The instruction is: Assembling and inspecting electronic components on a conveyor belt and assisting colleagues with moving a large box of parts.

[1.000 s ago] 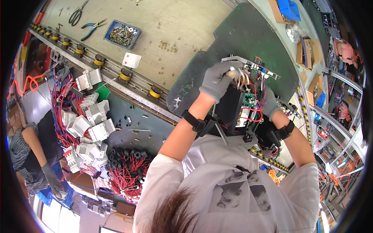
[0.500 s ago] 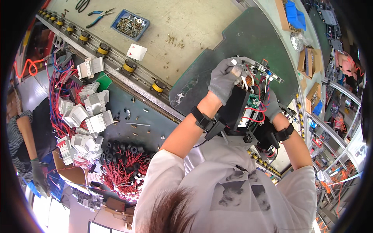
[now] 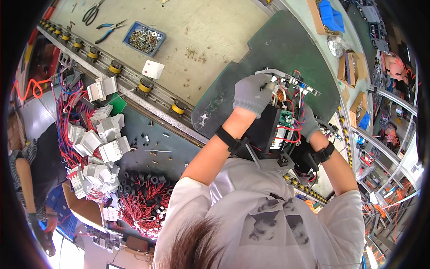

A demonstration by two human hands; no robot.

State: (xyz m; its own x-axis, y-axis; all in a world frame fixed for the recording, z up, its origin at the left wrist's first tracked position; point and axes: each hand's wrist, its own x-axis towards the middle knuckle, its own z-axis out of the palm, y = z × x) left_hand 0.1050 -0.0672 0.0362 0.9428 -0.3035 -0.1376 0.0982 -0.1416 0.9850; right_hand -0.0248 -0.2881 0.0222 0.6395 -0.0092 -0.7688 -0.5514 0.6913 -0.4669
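Before me is a dark, boxy electronic assembly (image 3: pixel 260 132) with a green circuit board (image 3: pixel 285 118), red and white wires and a grey metal panel (image 3: pixel 309 87) along its far edge. My left hand (image 3: pixel 253 94), in a grey glove, is closed at the wiring on the assembly's far left side. Its fingertips are curled out of sight beside a white connector, and what they pinch is hidden. My right hand (image 3: pixel 309 122), also gloved, rests against the assembly's right side behind the wires. The fingers of that hand are mostly covered.
Beneath the assembly lies a dark green mat (image 3: pixel 286 42). A blue tray of screws (image 3: pixel 144 39), pliers (image 3: pixel 109 31) and scissors (image 3: pixel 91 14) are at the far left. A roller rail (image 3: pixel 115 67) crosses the bench. White modules (image 3: pixel 109 127) and red wire bundles (image 3: pixel 145 201) lie left, near another person's arm (image 3: pixel 26 184).
My left hand has turned, so its back shows and its fingertips are now hidden at the wiring. The view has shifted slightly. The other person's gloved hand has moved lower.
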